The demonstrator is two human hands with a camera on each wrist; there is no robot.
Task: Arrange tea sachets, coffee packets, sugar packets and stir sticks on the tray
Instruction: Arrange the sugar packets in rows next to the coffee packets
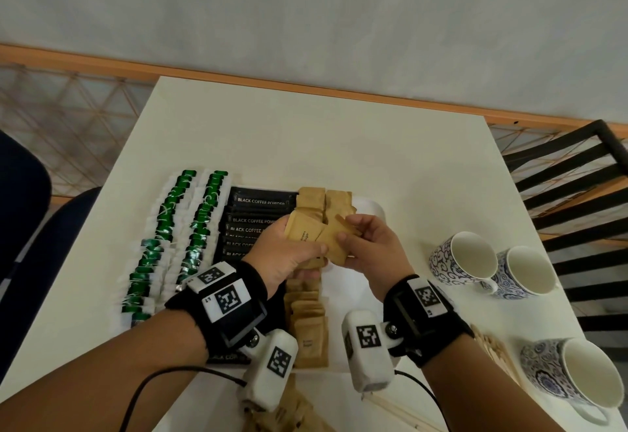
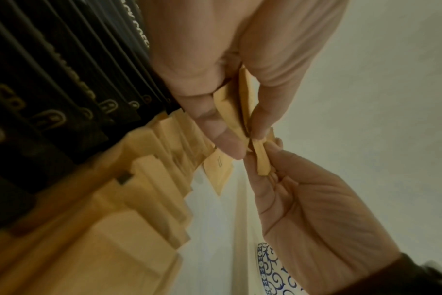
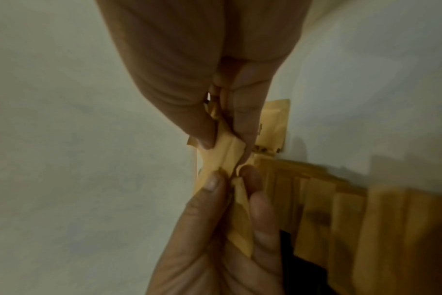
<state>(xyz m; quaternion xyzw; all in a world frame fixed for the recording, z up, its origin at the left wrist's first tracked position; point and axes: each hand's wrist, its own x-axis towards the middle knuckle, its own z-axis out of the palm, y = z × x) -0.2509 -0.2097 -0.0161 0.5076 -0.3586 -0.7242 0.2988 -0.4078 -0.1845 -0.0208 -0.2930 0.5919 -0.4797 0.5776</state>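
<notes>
On the white rectangular surface (image 1: 306,139), a white tray (image 1: 372,209) carries three groups side by side: at left, two rows of green-and-white tea sachets (image 1: 170,238); in the middle, a column of black coffee packets (image 1: 258,209) printed "BLACK COFFEE POWDER"; at right, overlapping rows of brown paper sugar packets (image 1: 323,202). To the right of the tray stand three blue-and-white patterned mugs (image 1: 462,258). Pale wooden stir sticks (image 1: 496,350) lie near the front right, off the tray. Above the sugar rows, left hand (image 1: 289,255) and right hand (image 1: 370,248) meet. Left hand pinches a small stack of brown sugar packets (image 2: 236,111) between thumb and fingers; right hand pinches one end of the same stack (image 3: 222,155), thumb against forefinger.
</notes>
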